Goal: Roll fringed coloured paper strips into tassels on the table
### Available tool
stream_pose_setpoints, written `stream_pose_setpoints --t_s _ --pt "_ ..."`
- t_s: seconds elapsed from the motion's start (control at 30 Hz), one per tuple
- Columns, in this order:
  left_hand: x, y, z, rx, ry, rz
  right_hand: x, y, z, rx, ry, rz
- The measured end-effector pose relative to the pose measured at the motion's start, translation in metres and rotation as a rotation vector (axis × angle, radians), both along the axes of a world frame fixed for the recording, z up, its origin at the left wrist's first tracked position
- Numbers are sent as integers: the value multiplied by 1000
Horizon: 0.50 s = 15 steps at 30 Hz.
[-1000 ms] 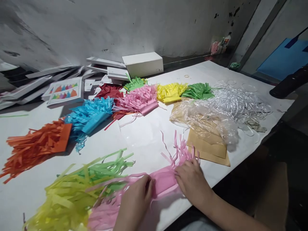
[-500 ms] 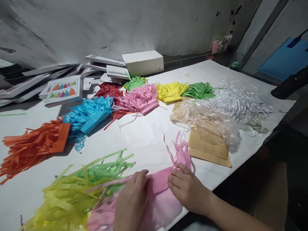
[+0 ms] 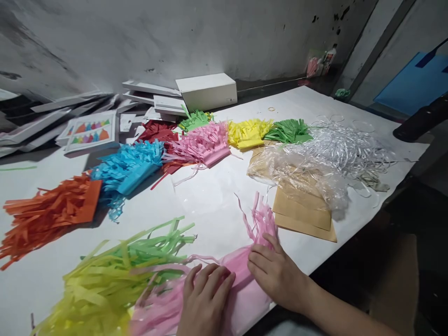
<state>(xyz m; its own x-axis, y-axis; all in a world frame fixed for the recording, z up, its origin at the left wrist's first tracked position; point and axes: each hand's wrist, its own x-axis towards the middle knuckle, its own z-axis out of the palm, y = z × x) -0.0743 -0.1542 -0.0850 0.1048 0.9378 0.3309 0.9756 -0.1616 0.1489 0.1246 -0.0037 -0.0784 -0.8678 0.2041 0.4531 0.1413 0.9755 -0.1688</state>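
Observation:
Light pink fringed tissue paper [image 3: 241, 261] lies across the table's front edge, its strips fanning out at both ends. My left hand [image 3: 209, 291] rests on its left part, fingers curled over the paper. At the right end my right hand [image 3: 271, 270] has its fingers bent together on the paper, just below the upright strips. What is under the fingertips is partly hidden. Left of my left hand lie yellow strips [image 3: 94, 294] and light green strips [image 3: 154, 247], close against the pink ones.
Behind are orange [image 3: 86, 200], blue [image 3: 138, 175], pink [image 3: 215, 151], yellow [image 3: 250, 140] and green [image 3: 290, 131] fringed bundles. Brown envelopes [image 3: 301, 210], clear plastic [image 3: 315, 184] and silvery string [image 3: 345, 144] lie right. Boxes [image 3: 208, 93] stand along the wall.
My left hand has shifted right and its fingers have spread over the pink paper. My right hand has moved slightly right. The middle band of the pink paper looks more bunched.

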Motion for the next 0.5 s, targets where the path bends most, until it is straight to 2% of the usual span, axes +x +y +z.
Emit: stream_pose_setpoints --t_s 0.1,0.2,0.4,0.5 --pt "5 -5 1 -2 -67 61 4 2 2 -24 2 -32" --pt "13 -1 8 -22 -175 167 -1 3 7 -85 8 -105" --pt "10 20 23 -357 -179 427 -25 4 14 -100 -56 -355" --pt "5 27 23 -417 -162 466 -28 5 14 -92 -48 -407"
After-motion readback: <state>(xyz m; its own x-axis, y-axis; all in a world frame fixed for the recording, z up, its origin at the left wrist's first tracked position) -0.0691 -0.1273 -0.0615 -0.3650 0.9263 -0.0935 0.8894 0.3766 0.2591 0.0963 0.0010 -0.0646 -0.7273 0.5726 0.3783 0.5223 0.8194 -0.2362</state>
